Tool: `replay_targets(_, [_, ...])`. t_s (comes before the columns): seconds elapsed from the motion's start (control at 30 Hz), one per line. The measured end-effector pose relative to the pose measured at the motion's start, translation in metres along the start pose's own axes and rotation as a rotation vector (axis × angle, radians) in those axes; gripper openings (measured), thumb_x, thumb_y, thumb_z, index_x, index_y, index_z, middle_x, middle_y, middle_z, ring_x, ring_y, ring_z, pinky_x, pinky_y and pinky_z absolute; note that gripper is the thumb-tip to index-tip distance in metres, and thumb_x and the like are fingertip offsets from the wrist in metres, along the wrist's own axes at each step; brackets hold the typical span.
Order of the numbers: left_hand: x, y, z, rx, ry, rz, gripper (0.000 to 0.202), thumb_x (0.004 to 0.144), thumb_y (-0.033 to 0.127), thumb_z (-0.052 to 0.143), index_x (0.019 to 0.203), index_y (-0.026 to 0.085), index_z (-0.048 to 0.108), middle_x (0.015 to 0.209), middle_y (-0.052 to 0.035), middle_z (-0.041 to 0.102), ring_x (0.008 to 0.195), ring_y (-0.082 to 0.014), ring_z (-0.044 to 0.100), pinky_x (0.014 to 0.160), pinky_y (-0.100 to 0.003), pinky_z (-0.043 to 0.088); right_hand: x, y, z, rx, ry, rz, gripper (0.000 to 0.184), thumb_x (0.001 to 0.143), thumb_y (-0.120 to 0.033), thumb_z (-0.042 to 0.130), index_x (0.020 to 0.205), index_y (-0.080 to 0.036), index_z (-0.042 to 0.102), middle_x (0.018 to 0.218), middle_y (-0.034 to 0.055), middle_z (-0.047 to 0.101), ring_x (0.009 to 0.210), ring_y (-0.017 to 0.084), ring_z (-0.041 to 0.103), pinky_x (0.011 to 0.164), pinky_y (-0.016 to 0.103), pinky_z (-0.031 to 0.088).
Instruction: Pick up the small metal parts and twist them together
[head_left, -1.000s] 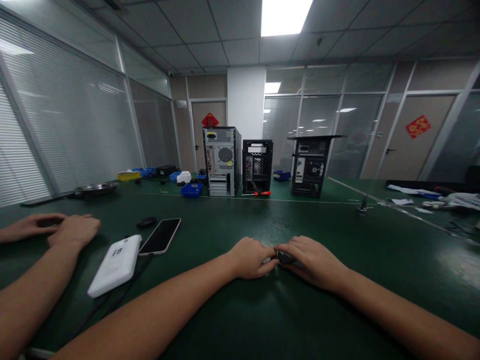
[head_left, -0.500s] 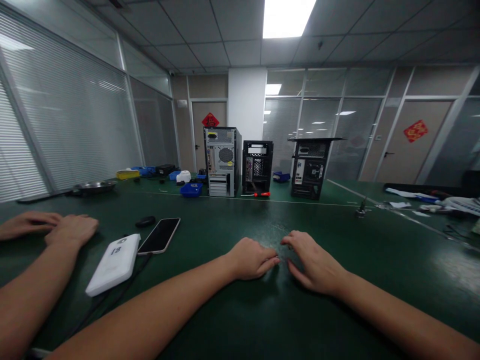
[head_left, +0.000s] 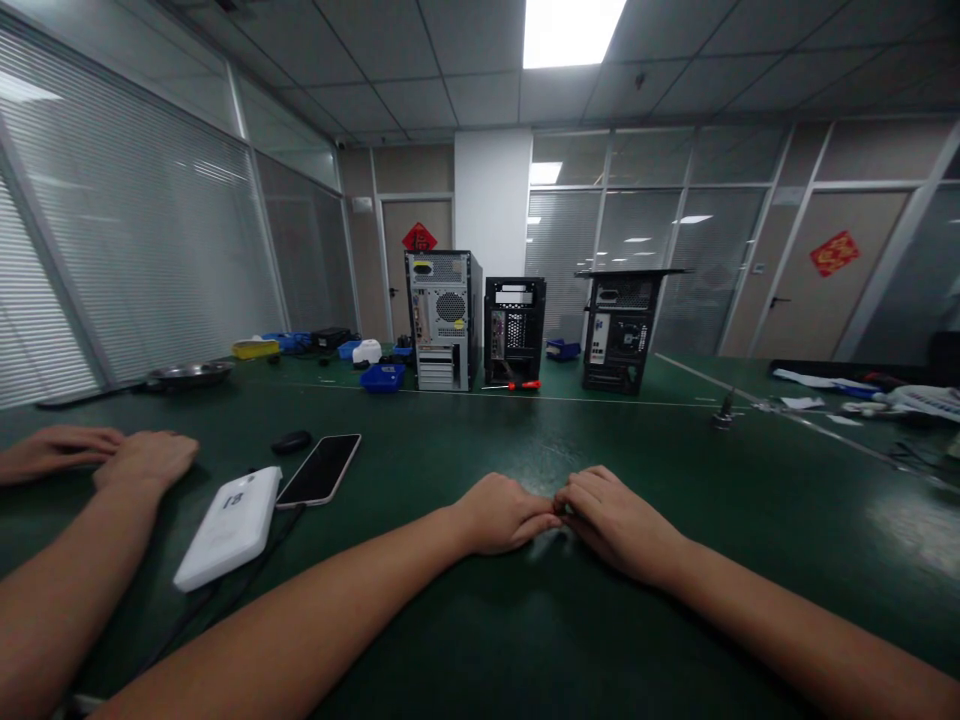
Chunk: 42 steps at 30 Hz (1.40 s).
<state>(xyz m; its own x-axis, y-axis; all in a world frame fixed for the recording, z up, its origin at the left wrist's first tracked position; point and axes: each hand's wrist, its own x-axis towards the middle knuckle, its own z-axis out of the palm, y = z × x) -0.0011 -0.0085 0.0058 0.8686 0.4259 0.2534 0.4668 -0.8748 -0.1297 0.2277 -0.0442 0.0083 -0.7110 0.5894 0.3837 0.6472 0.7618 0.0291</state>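
Observation:
My left hand (head_left: 501, 513) rests low over the green tabletop (head_left: 480, 620), its thumb and fingers pressed together in a pinch. Meeting it at the fingertips is my right hand (head_left: 621, 522), with the fingers curled closed. Whatever lies between the fingertips is hidden or too small to name. To the left of my left forearm lie a phone (head_left: 321, 470) with a dark screen and a white power bank (head_left: 231, 530) with a black cable.
Another person's hands (head_left: 146, 462) rest at the left. A black mouse-like object (head_left: 291, 442) lies behind the phone. Three computer cases (head_left: 441, 320) stand at the back, with a red-handled screwdriver (head_left: 523, 385) before the middle one. A blue tray (head_left: 382, 377) sits beside them.
My right hand has moved left and closed its fingers, so its fingertips now meet those of my left hand. My left hand has stayed nearly in place, still pinched.

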Motion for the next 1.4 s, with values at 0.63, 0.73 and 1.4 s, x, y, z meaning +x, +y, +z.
replay_targets(0.63, [0.001, 0.003, -0.003, 0.000, -0.052, -0.040, 0.020, 0.100, 0.040, 0.052, 0.110, 0.024, 0.057, 0.069, 0.0020, 0.064, 0.062, -0.0190, 0.064, 0.059, -0.026, 0.045, -0.057, 0.164, 0.016, 0.254, 0.093, 0.815, 0.040, 0.093, -0.042, 0.059, 0.126, -0.019, 0.059, 0.127, 0.0082, 0.061, 0.106, 0.018, 0.062, 0.090, 0.041, 0.055])
replay_targets(0.73, [0.001, 0.003, -0.002, 0.013, -0.055, -0.041, 0.020, 0.099, 0.040, 0.053, 0.110, 0.024, 0.057, 0.068, 0.0018, 0.064, 0.062, -0.0194, 0.064, 0.059, -0.026, 0.045, -0.072, 0.189, 0.017, 0.262, 0.128, 0.920, 0.040, 0.093, -0.041, 0.058, 0.126, -0.019, 0.058, 0.127, 0.0084, 0.061, 0.108, 0.019, 0.062, 0.091, 0.042, 0.054])
replay_targets(1.4, [0.001, 0.006, -0.006, -0.004, -0.096, -0.061, 0.020, 0.097, 0.041, 0.054, 0.109, 0.025, 0.058, 0.069, 0.0015, 0.065, 0.063, -0.0206, 0.066, 0.060, -0.027, 0.048, -0.095, 0.207, -0.029, 0.132, 0.348, 0.993, 0.044, 0.090, -0.051, 0.056, 0.123, -0.023, 0.062, 0.124, 0.0070, 0.066, 0.110, 0.023, 0.062, 0.096, 0.042, 0.048])
